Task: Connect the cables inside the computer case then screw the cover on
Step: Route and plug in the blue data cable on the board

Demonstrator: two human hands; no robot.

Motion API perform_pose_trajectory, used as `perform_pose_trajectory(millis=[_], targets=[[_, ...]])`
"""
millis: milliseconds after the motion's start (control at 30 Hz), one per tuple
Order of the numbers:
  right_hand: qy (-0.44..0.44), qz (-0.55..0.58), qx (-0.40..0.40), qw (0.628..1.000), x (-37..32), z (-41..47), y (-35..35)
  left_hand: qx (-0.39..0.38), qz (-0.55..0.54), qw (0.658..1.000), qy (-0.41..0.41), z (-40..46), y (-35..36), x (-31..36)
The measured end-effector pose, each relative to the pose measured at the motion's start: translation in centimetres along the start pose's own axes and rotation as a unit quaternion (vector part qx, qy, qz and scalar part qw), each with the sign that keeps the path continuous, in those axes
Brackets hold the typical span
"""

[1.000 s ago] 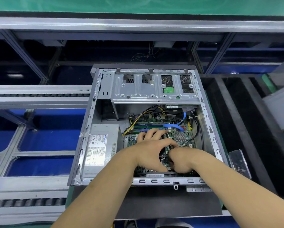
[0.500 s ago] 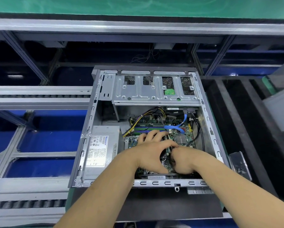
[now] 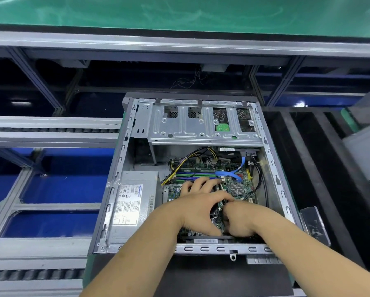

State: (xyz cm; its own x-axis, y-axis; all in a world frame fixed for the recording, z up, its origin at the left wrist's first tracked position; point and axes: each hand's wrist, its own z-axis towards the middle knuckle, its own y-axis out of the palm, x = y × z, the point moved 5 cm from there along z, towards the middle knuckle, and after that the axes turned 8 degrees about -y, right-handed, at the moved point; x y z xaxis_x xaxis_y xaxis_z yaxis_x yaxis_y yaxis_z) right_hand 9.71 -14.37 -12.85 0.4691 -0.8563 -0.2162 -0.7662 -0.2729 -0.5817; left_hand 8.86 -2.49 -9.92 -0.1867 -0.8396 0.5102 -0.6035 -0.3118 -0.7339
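Observation:
The open computer case [image 3: 273, 168] lies on its side in the middle of the view. Both my hands are inside it, over the motherboard [image 3: 237, 188]. My left hand [image 3: 199, 209] rests on the board with its fingers spread toward the memory slots. My right hand [image 3: 240, 219] is curled just beside it and pinches a thin dark cable [image 3: 222, 190] where the two hands meet. The connector is hidden by my fingers. A blue flat cable [image 3: 233, 174] and a yellow-black wire bundle [image 3: 179, 166] run across the far side of the board.
A grey power supply [image 3: 134, 202] fills the case's left side and a drive cage [image 3: 201, 129] its far end. A dark panel [image 3: 222, 275] lies under the near edge. A metal bracket [image 3: 312, 224] and black trays [image 3: 308, 146] are to the right, conveyor rails [image 3: 51, 133] to the left.
Both hands stay at the same spot over the board, with only small finger shifts. The view has tilted slightly, so the case sits a little lower in it.

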Motion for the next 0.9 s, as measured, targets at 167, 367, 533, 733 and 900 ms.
perform_pose_trajectory(millis=[167, 367, 533, 733, 900], targets=[[-0.002, -0.007, 0.009, 1.0, 0.02, 0.17, 0.11, 0.008, -0.006, 1.0, 0.002, -0.02, 0.06, -0.05], [0.002, -0.015, 0.007, 1.0, 0.1, 0.37, 0.05, 0.009, -0.003, 1.0, 0.002, -0.03, 0.04, -0.08], [0.004, -0.017, 0.007, 1.0, 0.08, 0.56, -0.04, 0.008, -0.004, 1.0, 0.0, 0.05, 0.03, -0.03], [-0.002, -0.03, 0.008, 1.0, -0.12, 0.72, -0.14, 0.005, -0.008, 1.0, 0.002, 0.07, 0.09, -0.1], [-0.002, -0.04, 0.003, 0.999, -0.16, 0.61, -0.11, 0.006, -0.01, 1.0, 0.002, 0.15, 0.1, -0.17]])
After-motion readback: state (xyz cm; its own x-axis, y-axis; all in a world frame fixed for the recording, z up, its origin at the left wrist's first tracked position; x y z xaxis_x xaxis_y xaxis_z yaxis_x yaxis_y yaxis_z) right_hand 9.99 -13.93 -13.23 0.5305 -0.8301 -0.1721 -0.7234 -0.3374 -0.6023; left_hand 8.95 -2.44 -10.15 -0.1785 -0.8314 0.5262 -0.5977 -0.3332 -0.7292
